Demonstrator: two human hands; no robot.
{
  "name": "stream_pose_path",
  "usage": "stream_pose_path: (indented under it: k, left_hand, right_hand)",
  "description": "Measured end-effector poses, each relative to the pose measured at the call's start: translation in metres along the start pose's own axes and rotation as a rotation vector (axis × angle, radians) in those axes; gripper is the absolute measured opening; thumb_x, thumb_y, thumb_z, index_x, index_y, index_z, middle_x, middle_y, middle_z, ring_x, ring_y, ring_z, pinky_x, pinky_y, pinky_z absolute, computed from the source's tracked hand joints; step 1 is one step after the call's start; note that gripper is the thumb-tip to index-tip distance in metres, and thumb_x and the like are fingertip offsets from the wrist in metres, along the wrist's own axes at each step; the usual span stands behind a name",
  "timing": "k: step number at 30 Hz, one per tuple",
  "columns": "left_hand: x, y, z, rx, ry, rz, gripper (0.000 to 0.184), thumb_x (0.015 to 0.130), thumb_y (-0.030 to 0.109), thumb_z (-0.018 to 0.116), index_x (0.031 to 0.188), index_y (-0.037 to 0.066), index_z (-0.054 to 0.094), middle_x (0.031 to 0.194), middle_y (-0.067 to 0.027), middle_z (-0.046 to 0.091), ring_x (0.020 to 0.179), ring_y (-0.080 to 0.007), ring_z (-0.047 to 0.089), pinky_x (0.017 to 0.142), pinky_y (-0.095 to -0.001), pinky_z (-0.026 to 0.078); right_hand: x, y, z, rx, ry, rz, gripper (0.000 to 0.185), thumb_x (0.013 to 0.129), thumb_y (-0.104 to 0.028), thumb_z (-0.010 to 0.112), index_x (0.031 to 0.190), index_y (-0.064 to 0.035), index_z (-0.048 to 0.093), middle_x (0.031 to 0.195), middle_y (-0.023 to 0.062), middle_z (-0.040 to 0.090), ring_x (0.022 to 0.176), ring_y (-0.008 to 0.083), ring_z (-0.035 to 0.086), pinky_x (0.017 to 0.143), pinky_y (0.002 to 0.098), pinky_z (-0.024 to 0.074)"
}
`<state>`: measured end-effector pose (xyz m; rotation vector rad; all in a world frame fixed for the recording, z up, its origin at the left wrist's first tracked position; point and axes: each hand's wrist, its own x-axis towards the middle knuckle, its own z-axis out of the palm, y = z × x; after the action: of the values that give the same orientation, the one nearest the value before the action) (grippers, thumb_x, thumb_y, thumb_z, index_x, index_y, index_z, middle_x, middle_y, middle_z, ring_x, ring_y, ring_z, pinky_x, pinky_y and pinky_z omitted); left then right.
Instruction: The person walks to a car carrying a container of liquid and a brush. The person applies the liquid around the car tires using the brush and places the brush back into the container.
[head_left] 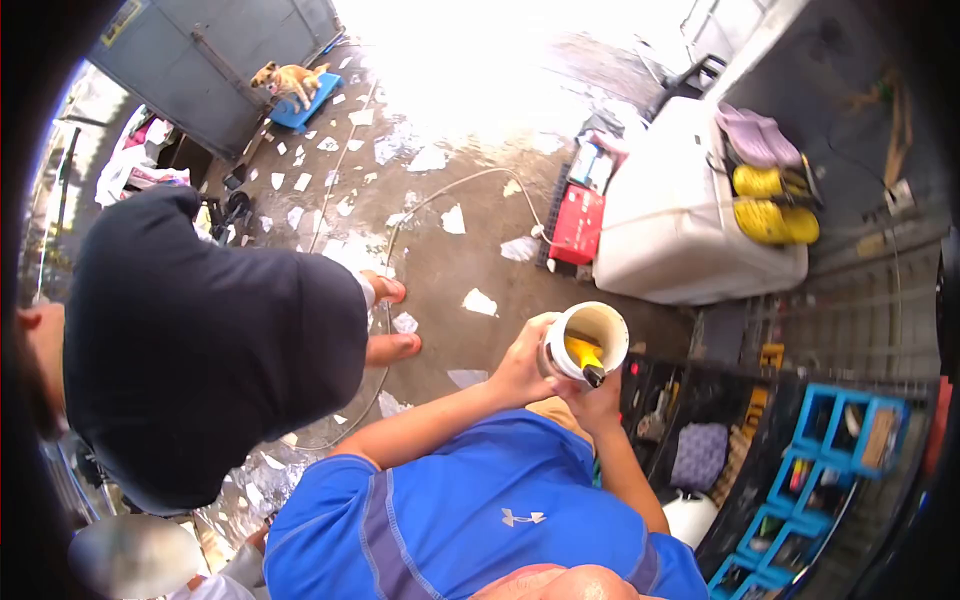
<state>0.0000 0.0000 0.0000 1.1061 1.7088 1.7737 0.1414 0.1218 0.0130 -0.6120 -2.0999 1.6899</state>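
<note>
A white plastic tub is held out in front of my blue shirt, its open mouth tilted toward the camera. My left hand is wrapped round its left side. Below its lower right side my right hand grips or supports it, with the fingers partly hidden by the tub. Inside leans a tool with a yellow handle and a dark end at the rim; its kind cannot be made out. Neither hand touches this tool.
A person in a dark shirt bends close on my left. A hose and paper scraps lie on the wet floor. A white cooler-like box, a red box and blue bins stand right. A dog sits far back.
</note>
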Motion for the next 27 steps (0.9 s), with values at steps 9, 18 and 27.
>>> stream_pose_path:
  k: [9,18,27]
  left_hand:
    - [0.222,-0.111,-0.165,0.024,0.241,-0.305,0.094,0.068,0.019,0.103,0.146,0.003,0.054,0.133,-0.0105,0.068,0.120,-0.0205,0.067,0.104,-0.0383,0.055]
    - [0.341,-0.181,-0.387,0.235,0.948,-0.171,0.101,0.073,0.011,0.099,0.155,0.004,0.039,0.143,-0.0168,0.060,0.128,-0.0279,0.065,0.109,-0.0402,0.055]
    - [0.531,-0.270,-0.624,0.663,0.978,-0.041,0.102,0.072,0.008,0.099,0.154,0.004,0.040,0.141,-0.0182,0.063,0.126,-0.0288,0.067,0.111,-0.0420,0.053]
  right_hand:
    - [0.337,-0.005,0.046,-0.049,-0.277,-0.158,0.098,0.086,-0.023,0.090,0.164,0.0002,0.036,0.155,0.0234,0.047,0.142,0.0352,0.053,0.113,0.0464,0.0487]
    - [0.727,0.005,0.171,-0.070,-0.556,-0.116,0.055,0.091,-0.010,0.082,0.142,-0.0034,0.062,0.121,0.0131,0.071,0.100,0.0204,0.070,0.086,0.0353,0.0581]
    - [0.957,0.280,0.137,-0.712,-0.236,-0.121,0.020,0.098,-0.023,0.069,0.093,-0.0030,0.069,0.083,0.0113,0.074,0.064,0.0255,0.070,0.059,0.0431,0.0555]
